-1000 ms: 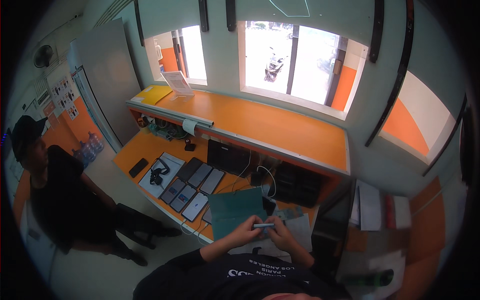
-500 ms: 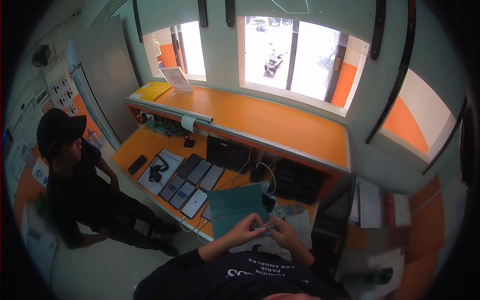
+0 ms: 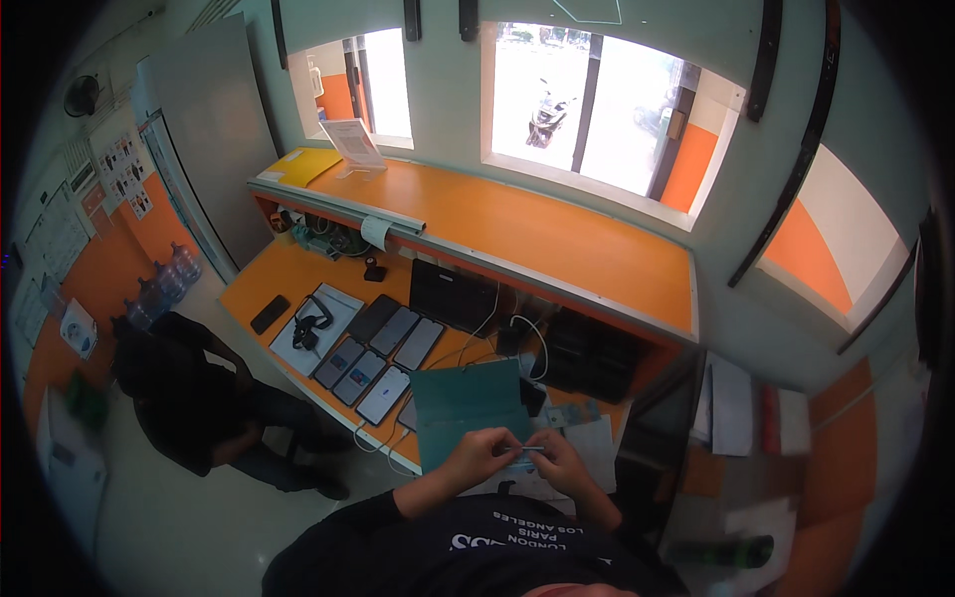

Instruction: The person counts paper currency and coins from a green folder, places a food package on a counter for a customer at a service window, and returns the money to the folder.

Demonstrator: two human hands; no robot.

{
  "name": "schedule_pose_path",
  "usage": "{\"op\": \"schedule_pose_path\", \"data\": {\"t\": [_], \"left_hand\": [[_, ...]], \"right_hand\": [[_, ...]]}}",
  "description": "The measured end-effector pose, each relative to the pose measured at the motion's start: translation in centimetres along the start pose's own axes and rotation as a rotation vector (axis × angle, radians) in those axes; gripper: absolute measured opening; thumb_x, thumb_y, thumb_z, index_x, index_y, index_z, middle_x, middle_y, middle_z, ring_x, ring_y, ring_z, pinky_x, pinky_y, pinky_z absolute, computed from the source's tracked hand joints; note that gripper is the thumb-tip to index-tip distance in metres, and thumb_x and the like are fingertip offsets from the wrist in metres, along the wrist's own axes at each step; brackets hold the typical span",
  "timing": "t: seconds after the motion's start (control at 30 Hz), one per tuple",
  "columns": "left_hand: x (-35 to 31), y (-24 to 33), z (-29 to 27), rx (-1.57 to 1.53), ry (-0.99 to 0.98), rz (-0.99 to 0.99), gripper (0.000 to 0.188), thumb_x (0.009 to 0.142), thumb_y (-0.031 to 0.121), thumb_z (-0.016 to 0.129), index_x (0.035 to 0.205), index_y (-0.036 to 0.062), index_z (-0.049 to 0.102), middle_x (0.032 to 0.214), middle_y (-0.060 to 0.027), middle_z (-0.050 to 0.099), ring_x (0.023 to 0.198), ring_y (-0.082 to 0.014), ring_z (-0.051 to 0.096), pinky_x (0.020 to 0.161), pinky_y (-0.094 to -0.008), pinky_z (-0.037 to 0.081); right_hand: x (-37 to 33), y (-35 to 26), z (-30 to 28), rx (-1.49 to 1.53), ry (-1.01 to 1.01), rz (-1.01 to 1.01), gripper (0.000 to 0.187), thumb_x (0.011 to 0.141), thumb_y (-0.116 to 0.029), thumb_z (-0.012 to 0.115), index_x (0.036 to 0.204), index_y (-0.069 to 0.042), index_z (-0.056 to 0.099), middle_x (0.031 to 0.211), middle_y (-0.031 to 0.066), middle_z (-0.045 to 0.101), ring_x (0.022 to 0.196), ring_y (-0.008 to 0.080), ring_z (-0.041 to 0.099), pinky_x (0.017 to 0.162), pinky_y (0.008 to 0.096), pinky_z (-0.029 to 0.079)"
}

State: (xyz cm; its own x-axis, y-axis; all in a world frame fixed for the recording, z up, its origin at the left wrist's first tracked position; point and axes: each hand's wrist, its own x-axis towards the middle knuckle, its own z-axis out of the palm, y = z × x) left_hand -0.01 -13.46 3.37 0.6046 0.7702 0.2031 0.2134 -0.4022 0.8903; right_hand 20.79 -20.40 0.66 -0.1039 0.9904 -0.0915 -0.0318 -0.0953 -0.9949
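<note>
My left hand (image 3: 483,456) and my right hand (image 3: 557,465) meet over the near edge of the desk, fingers pinched together. Between the fingertips is a small, thin white strip (image 3: 533,448), too small to tell its kind. Both hands seem to grip it, one at each end. Just beyond lies a green folder (image 3: 460,403), partly behind my left hand. White papers (image 3: 589,453) spread beneath and to the right of my right hand. Left of the folder, several phones (image 3: 382,395) lie in rows, some with white cables attached.
A black strap-like device (image 3: 311,323) rests on white sheets, with a dark phone (image 3: 270,314) farther left. A raised orange counter (image 3: 537,239) runs behind the desk. A person in black (image 3: 199,398) bends at the left. Papers and a dark bottle (image 3: 721,551) are on the right.
The person at the left has bent lower, uncovering large water bottles behind. My hands stay close together, and the white strip shows more plainly between the fingertips. The view has shifted slightly.
</note>
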Motion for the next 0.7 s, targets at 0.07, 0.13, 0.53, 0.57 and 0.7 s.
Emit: {"op": "schedule_pose_path", "data": {"t": [0.07,0.13,0.53,0.57,0.7], "left_hand": [[-0.1,0.1,-0.2,0.002,-0.014,-0.003,0.013,0.091,0.012,0.077,0.095,0.0015,0.071,0.082,-0.0053,0.071,0.068,-0.0079,0.065,0.059,-0.0261,0.051],[-0.1,0.1,-0.4,0.007,-0.027,-0.006,0.012,0.091,0.012,0.077,0.094,0.0013,0.072,0.082,-0.0058,0.071,0.069,-0.0080,0.065,0.060,-0.0263,0.051],[-0.1,0.1,-1.1,0.030,-0.103,0.081,0.009,0.090,0.010,0.076,0.093,0.0023,0.073,0.088,-0.0068,0.075,0.080,-0.0121,0.072,0.070,-0.0290,0.058],[-0.1,0.1,-1.1,-0.025,-0.124,0.023,0.009,0.090,0.009,0.076,0.094,0.0023,0.073,0.090,-0.0068,0.075,0.082,-0.0125,0.072,0.071,-0.0292,0.058],[-0.4,0.0,-1.0,-0.203,-0.146,-0.151,0.010,0.090,0.008,0.075,0.097,0.0015,0.072,0.094,-0.0072,0.074,0.086,-0.0135,0.072,0.076,-0.0293,0.060]], "right_hand": [[0.2,0.8,0.2,-0.057,0.020,-0.115,0.017,0.095,-0.004,0.064,0.111,-0.006,0.058,0.091,0.0008,0.058,0.073,0.0063,0.055,0.061,0.0224,0.044],[0.1,1.1,0.1,-0.114,0.039,-0.232,0.017,0.094,-0.003,0.065,0.110,-0.005,0.060,0.093,0.0007,0.058,0.078,0.0071,0.057,0.065,0.0230,0.046],[-0.4,0.1,-0.2,-0.150,-0.027,-0.143,0.012,0.093,-0.006,0.070,0.103,-0.003,0.065,0.098,0.0022,0.063,0.090,0.0104,0.063,0.081,0.0263,0.053],[-0.5,0.2,-0.3,-0.176,-0.019,-0.126,0.012,0.093,-0.006,0.070,0.104,-0.003,0.065,0.097,0.0021,0.064,0.088,0.0109,0.064,0.080,0.0267,0.053],[-0.6,-0.9,0.0,-0.289,-0.002,-0.162,0.009,0.096,-0.007,0.069,0.103,-0.002,0.066,0.094,0.0028,0.066,0.090,0.0098,0.065,0.080,0.0273,0.054]]}}
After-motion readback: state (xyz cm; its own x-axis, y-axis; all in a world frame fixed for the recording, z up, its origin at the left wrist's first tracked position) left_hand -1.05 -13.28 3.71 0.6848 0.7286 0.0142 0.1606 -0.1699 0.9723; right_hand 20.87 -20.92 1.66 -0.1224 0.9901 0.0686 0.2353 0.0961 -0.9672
